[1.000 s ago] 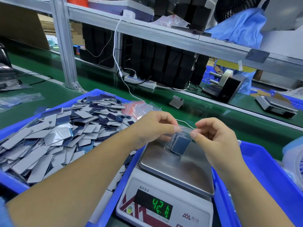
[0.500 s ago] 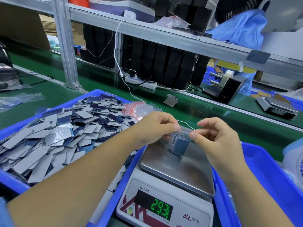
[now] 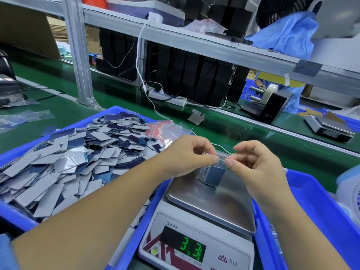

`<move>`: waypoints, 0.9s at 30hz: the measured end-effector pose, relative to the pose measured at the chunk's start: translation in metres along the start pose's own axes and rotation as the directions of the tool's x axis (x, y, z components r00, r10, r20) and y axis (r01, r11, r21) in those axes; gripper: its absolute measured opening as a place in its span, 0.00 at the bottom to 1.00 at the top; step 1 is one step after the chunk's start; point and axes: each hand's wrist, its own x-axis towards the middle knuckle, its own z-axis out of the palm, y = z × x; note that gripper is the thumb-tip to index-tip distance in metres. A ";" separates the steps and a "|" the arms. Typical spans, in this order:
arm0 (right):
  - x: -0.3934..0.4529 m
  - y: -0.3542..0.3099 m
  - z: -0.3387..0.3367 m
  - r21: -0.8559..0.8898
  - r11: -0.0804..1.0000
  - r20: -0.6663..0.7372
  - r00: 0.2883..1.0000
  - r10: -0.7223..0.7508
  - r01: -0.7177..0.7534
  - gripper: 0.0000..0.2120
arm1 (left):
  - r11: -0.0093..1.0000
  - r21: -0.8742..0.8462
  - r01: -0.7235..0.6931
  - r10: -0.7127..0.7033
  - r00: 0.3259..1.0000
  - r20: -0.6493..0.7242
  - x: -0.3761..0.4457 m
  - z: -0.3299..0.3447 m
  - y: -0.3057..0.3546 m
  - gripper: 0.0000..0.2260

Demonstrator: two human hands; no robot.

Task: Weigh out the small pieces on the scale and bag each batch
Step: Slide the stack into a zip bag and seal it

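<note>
Your left hand and right hand both pinch the bag top above the scale, pieces inside.

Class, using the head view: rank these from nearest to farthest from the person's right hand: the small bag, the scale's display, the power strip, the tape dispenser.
1. Small bag: pinched in the right hand, over the pan.
2. Scale's display: below, toward the viewer.
3. Tape dispenser: across the belt, to the right.
4. Power strip: across the belt, to the left, under the shelf.
</note>
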 end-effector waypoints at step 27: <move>-0.001 0.003 0.012 0.034 0.999 0.003 1.000 -0.023 0.023 0.10 | 0.997 -0.054 0.056 -0.054 0.998 0.046 0.000 -0.003 0.001 0.01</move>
